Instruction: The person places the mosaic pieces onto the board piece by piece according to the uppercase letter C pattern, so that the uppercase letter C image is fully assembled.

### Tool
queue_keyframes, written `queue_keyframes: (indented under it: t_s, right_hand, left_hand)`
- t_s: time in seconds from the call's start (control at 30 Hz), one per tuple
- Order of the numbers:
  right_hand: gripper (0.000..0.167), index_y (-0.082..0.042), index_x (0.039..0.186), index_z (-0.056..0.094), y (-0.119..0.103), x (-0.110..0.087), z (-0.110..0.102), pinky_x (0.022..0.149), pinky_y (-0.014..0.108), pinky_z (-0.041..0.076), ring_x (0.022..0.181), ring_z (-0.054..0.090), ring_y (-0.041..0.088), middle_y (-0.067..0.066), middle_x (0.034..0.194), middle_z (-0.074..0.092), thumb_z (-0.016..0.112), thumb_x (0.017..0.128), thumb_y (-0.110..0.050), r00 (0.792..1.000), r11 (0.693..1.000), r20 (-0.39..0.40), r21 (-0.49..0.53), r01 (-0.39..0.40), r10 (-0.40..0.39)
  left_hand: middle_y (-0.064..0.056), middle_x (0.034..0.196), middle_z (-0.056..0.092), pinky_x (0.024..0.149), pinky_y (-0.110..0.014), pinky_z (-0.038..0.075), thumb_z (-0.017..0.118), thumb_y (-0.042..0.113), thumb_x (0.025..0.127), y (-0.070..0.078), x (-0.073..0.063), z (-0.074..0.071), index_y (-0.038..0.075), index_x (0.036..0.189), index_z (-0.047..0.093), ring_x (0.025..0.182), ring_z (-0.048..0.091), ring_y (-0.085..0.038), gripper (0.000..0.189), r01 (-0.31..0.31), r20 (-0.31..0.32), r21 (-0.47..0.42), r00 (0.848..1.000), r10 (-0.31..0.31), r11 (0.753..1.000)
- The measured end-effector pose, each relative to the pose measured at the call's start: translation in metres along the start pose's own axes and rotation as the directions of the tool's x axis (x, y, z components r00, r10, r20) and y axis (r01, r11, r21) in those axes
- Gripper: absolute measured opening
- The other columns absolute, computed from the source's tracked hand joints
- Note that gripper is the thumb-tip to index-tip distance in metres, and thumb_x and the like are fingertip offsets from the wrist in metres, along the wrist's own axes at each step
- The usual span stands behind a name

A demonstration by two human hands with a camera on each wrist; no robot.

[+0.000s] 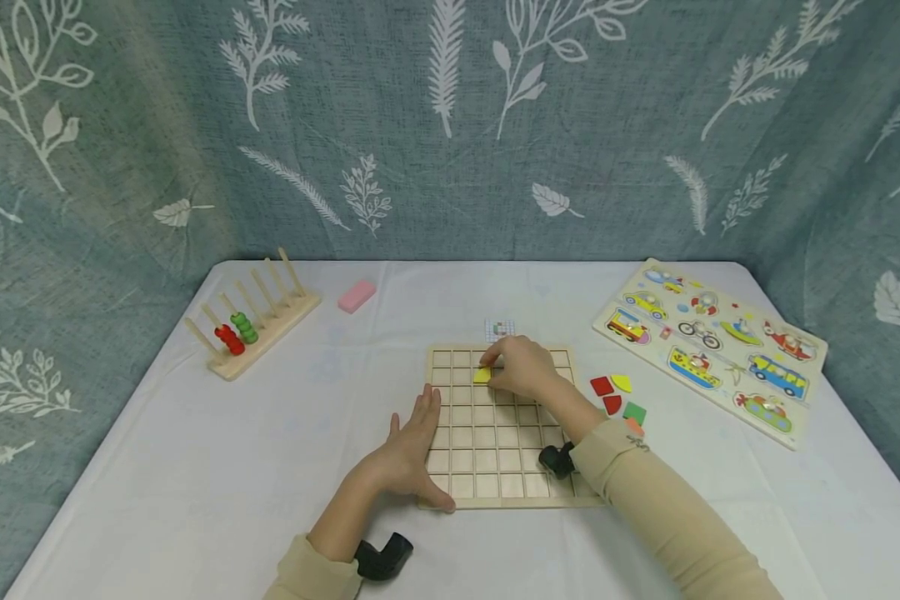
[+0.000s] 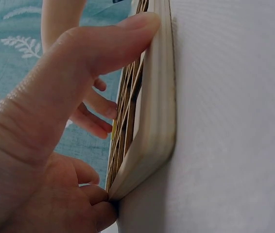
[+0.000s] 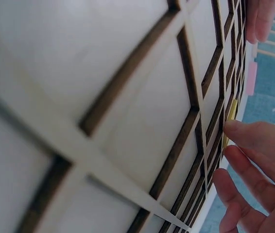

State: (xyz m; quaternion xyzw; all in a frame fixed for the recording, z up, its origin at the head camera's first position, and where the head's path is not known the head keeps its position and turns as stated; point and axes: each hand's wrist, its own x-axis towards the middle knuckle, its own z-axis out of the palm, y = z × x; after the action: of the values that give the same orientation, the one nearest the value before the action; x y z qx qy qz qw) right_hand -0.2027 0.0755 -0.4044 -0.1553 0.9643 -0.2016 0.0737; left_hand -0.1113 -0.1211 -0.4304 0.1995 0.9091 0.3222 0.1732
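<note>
A wooden grid board point(image 1: 461, 503) with square cells lies on the white table. Over its far part, my right hand point(image 1: 523, 367) pinches a small yellow tile point(image 1: 482, 376) between thumb and fingertips, right at the cells. In the right wrist view the thumb touches the yellow tile point(image 3: 230, 119), which stands slightly above the grid lines. My left hand point(image 1: 407, 457) rests along the board's left side, fingers stretched out and thumb spread to the near corner. The left wrist view shows that thumb on top of the board's rim point(image 2: 159, 97), with the other fingers beside the edge.
Right of the board lie red tiles point(image 1: 602, 386), a yellow tile point(image 1: 621, 383), a green tile point(image 1: 634, 412) and an orange piece point(image 1: 634, 427). A small printed card point(image 1: 499, 330) is behind it. Around stand a peg rack point(image 1: 270, 333), a pink block point(image 1: 357, 296) and a vehicle puzzle point(image 1: 720, 342).
</note>
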Motion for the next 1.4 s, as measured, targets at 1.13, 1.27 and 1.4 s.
queue_keyframes:
  t_s: [1.13, 1.27, 1.4]
  right_hand:
    - [0.030, -0.012, 0.106, 0.069, 0.010, -0.014, -0.019, 0.069, 0.034, 0.049, 0.090, 0.061, 0.021, 0.003, 0.105, 0.065, 0.073, 0.077, -0.018, 0.999, 0.998, -0.037, 0.058, 0.030, -0.028]
    - [0.031, -0.011, 0.107, 0.069, 0.013, -0.017, -0.023, 0.060, 0.030, 0.047, 0.076, 0.060, 0.016, 0.003, 0.104, 0.065, 0.073, 0.077, -0.018, 0.999, 0.997, -0.038, 0.070, 0.017, -0.014]
    - [0.031, -0.011, 0.107, 0.069, 0.017, -0.020, -0.027, 0.055, 0.028, 0.044, 0.070, 0.057, 0.013, 0.003, 0.102, 0.066, 0.072, 0.077, -0.017, 0.999, 0.996, -0.048, 0.083, 0.012, -0.008]
  left_hand:
    - [-0.020, 0.150, -0.008, 0.104, -0.059, -0.003, 0.091, 0.029, 0.046, 0.000, -0.002, -0.001, -0.006, 0.143, -0.001, 0.138, -0.004, -0.032, 0.139, -0.018, 0.003, 0.017, 1.000, 0.018, 1.000]
    - [-0.020, 0.150, -0.008, 0.104, -0.059, -0.003, 0.092, 0.030, 0.045, 0.000, -0.002, -0.001, -0.006, 0.143, -0.001, 0.138, -0.005, -0.032, 0.140, -0.012, 0.000, 0.018, 1.000, 0.012, 1.000]
    - [-0.020, 0.150, -0.009, 0.104, -0.060, -0.003, 0.092, 0.030, 0.045, 0.000, -0.001, 0.000, -0.006, 0.143, -0.001, 0.138, -0.005, -0.032, 0.140, -0.011, -0.001, 0.021, 1.000, 0.011, 1.000]
